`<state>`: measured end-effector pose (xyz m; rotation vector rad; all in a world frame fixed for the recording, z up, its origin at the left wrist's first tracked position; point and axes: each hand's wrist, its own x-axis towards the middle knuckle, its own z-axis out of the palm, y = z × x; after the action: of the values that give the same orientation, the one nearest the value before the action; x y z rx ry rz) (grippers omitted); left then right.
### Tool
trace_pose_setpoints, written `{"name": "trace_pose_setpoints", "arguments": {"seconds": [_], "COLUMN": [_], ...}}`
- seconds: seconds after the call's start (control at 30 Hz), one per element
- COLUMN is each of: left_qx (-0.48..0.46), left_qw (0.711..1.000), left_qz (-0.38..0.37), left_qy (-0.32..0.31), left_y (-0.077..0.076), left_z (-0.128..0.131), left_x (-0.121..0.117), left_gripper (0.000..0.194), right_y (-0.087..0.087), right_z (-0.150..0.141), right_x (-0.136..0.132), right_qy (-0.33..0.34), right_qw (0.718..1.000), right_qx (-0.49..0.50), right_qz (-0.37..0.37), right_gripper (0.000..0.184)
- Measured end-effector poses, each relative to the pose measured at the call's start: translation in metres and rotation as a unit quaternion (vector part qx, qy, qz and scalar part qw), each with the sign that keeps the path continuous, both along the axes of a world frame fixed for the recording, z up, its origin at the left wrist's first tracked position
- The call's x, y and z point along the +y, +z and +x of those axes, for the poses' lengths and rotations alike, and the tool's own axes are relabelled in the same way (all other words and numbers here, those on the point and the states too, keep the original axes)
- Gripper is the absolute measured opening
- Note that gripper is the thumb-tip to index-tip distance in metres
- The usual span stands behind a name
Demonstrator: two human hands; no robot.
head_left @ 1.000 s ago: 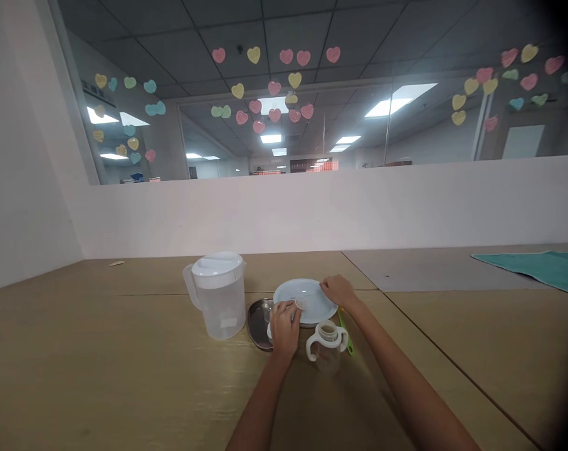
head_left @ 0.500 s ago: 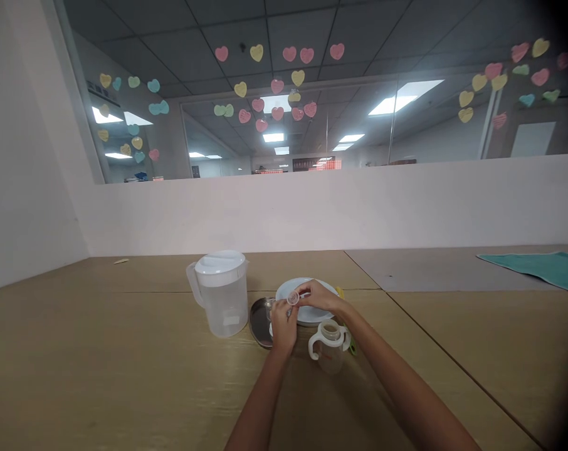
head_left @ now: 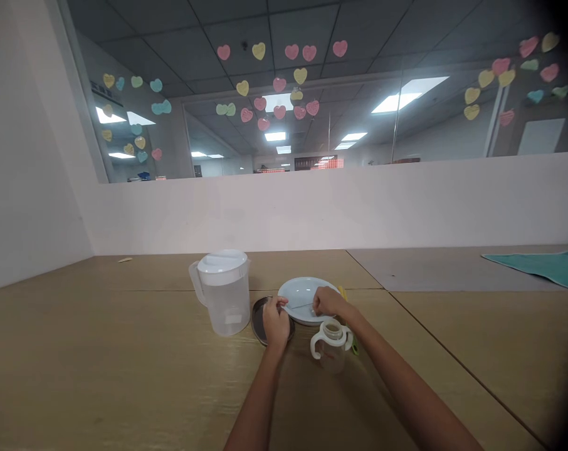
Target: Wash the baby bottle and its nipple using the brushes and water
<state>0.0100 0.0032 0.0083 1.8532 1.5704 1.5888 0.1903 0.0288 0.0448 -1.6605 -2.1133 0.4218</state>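
Observation:
My left hand (head_left: 276,322) is closed, fingers curled, above a round dark metal tray (head_left: 259,326); what it grips is hidden. My right hand (head_left: 328,302) is also closed, over the right part of a white plate (head_left: 298,286). A thin, pale, straw-like line (head_left: 303,306) runs between the two hands across the plate and ends at the right fingers. Just below the right wrist stands a clear baby bottle (head_left: 332,360), upright and without a lid, with a white two-handled ring (head_left: 333,340) around its neck.
A clear pitcher with a white lid (head_left: 226,307) stands left of the tray. Behind the right wrist, yellow and green items (head_left: 354,346) show in part. A teal cloth (head_left: 547,266) lies at the far right. A low white wall (head_left: 321,210) borders the table's back.
My hands have moved apart, the right one to the right and slightly down. The small round clear piece between them no longer shows; a thin line is visible there instead.

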Motion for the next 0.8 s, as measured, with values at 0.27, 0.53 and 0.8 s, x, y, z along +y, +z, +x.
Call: {"name": "trace_pose_setpoints", "arguments": {"seconds": [0.27,0.53,0.8], "left_qx": [0.005,0.005,-0.061], "left_qw": [0.998,0.997,0.992], "left_qz": [-0.051,-0.059,0.026], "left_qy": [0.042,0.043,0.105], "left_y": [-0.005,-0.012,-0.004], "left_z": [0.0,-0.002,-0.004], "left_x": [0.001,0.004,0.001], "left_gripper": [0.027,0.028,0.027], "right_y": [0.007,0.06,0.11], "right_z": [-0.007,-0.003,0.01], "right_x": [0.001,-0.022,-0.094], "right_qy": [0.014,-0.015,0.109], "right_qw": [0.993,0.942,0.976], "right_qx": [0.105,0.288,0.159], "right_qz": [0.061,0.169,0.101], "right_gripper": [0.018,0.033,0.019]}}
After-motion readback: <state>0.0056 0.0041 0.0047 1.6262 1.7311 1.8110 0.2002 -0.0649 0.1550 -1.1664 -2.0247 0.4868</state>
